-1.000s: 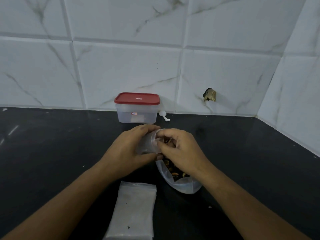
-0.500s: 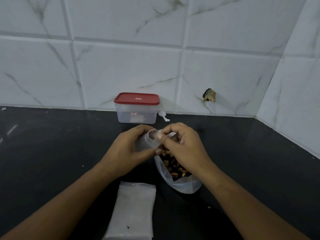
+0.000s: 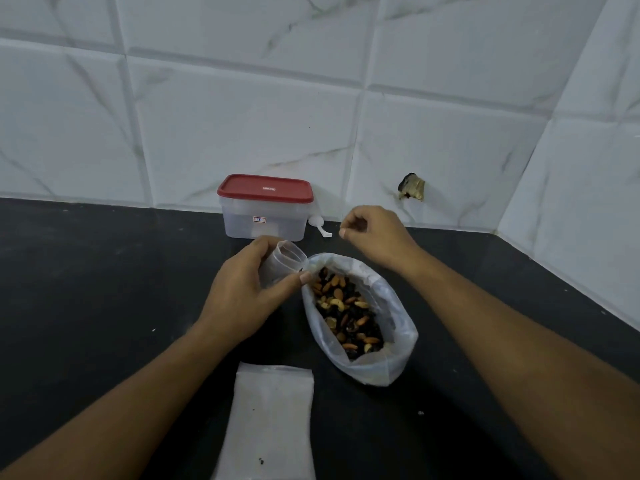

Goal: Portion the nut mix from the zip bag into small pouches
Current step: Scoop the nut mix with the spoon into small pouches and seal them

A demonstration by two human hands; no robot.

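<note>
Nut mix (image 3: 348,311) in zip bag (image 3: 398,327)

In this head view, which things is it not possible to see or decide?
- Small pouch: the left hand wraps most of it; contents not visible.
- Right hand: curled fingers hide whether it holds any nuts.
- Stack of pouches: cut off by the bottom edge.
- Red-lidded container: label too small to read.
- Zip bag: depth of the nut mix hidden by its walls.

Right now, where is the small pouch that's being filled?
In the head view, the small pouch sits near the middle, held open in the left hand, just left of the mouth of the zip bag and in front of the red-lidded container.
</note>
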